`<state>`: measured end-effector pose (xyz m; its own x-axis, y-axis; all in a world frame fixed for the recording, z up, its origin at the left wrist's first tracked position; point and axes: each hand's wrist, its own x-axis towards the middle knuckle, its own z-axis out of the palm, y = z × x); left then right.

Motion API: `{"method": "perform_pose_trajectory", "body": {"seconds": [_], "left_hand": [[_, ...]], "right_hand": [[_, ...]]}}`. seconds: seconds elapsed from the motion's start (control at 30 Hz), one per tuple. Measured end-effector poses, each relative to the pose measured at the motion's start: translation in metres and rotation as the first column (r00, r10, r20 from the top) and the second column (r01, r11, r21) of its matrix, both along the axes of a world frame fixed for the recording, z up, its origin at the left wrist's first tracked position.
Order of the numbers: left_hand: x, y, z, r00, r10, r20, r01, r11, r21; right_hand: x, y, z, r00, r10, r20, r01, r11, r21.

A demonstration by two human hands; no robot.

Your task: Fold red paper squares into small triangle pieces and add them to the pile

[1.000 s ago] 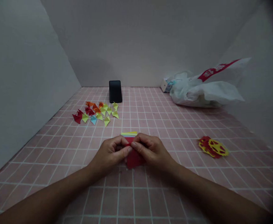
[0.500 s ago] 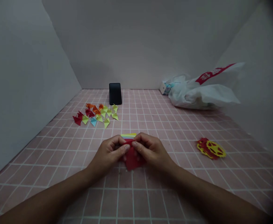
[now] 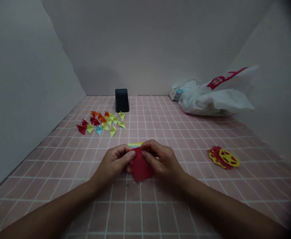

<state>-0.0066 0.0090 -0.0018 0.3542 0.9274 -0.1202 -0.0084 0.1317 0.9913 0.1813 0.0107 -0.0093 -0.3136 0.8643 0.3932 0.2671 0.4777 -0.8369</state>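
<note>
A piece of red paper [image 3: 142, 167] is pinched between my two hands at the middle of the table. My left hand [image 3: 117, 162] grips its upper left edge between thumb and fingers. On the other side, my right hand [image 3: 161, 159] is closed on the paper's top right part. Just behind the red paper, a stack of coloured paper [image 3: 135, 145] shows its yellow, green and blue edges; the rest is hidden by the hands.
Several small folded paper pieces [image 3: 105, 126] lie at the back left, near a propped black phone [image 3: 122, 100]. Red and yellow cut-out discs [image 3: 229, 158] lie at the right. A white plastic bag [image 3: 210, 101] and a small box [image 3: 174, 94] stand at the back right.
My right thumb and fingers have shifted a little along the paper's top edge. More of the red sheet's face now shows between the hands.
</note>
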Motion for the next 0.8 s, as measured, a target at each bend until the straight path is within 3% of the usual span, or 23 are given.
{"method": "perform_pose_trajectory", "body": {"seconds": [0.13, 0.33, 0.5, 0.8], "left_hand": [[0.0, 0.0, 0.003, 1.0, 0.005, -0.017, -0.005, 1.0, 0.004], [-0.001, -0.001, 0.001, 0.993, 0.013, -0.115, 0.003, 0.99, 0.142], [-0.001, -0.001, -0.001, 0.967, 0.084, -0.241, 0.004, 0.938, 0.346], [-0.001, -0.003, 0.0, 0.94, 0.161, -0.3, 0.049, 0.808, 0.587]], "right_hand": [[0.001, 0.0, 0.003, 0.998, -0.007, 0.063, 0.001, 0.996, 0.092], [0.002, -0.001, 0.008, 1.0, 0.002, 0.024, 0.0, 0.999, -0.054], [0.0, -0.001, 0.008, 1.0, -0.017, 0.023, 0.02, 0.994, -0.11], [-0.006, -0.004, 0.012, 0.986, -0.103, -0.127, 0.049, 0.927, -0.373]]}}
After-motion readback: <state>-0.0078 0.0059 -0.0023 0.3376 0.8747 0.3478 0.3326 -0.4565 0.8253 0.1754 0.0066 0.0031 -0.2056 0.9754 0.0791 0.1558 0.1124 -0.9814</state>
